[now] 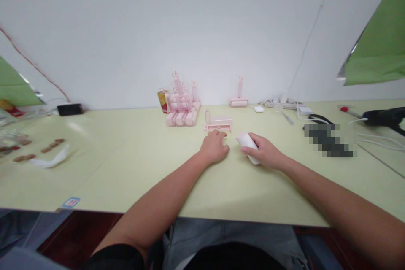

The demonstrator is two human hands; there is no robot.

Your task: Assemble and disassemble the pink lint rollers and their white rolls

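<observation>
Right hand (267,152): grasping the roll (246,141), mid-bench (126,168).
Left hand (215,147): empty, palm down beside the pink holder (218,125).
Handling: roll probably light, stiff; grip around its middle.

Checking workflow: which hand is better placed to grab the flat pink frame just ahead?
Likely left: the left hand lies empty, fingertips beside the pink frame; the right hand is wrapped around a white roll.
</observation>
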